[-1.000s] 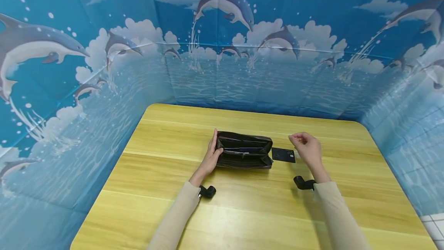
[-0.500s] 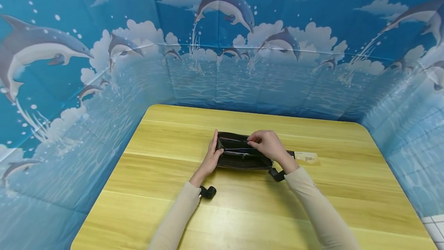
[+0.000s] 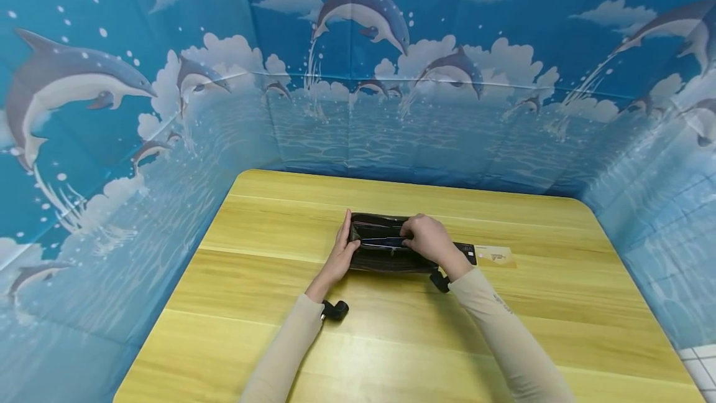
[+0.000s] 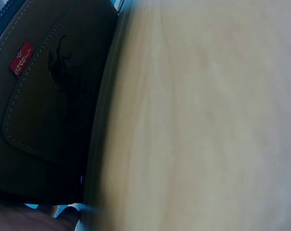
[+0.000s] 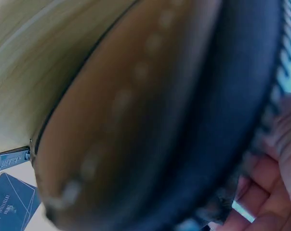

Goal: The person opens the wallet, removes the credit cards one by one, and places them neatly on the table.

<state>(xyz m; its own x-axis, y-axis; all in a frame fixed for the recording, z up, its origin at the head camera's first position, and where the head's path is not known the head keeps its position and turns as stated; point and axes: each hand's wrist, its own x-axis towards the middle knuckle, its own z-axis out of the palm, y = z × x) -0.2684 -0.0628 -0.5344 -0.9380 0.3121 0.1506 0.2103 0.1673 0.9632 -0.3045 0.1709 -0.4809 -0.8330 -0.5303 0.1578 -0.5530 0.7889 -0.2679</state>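
Observation:
A long dark zip-around wallet (image 3: 391,261) lies gaping on the table, its inner dividers and slots showing. My left hand (image 3: 337,261) grips its left end, thumb inside the edge and fingers along the outside. Over the right half, my right hand (image 3: 427,238) reaches in with bent fingers, at the middle divider beside a dark blue card (image 3: 391,242). Whether the fingertips pinch anything is hidden. In the left wrist view the wallet's outer face (image 4: 54,110) bears a red tag (image 4: 21,59). Curled right fingers (image 5: 266,192) show behind the blurred wallet edge in the right wrist view.
Right of the wallet lie a black card (image 3: 466,252), partly covered by the right forearm, and a white-and-gold card (image 3: 496,256) touching or close to it. The wooden table (image 3: 358,341) meets a dolphin-print curtain (image 3: 347,123) at the back and sides.
My right hand has come left from beyond the black card to the wallet, then shifted from its back slot to the middle divider. The white-and-gold card came into sight. My left hand stays put.

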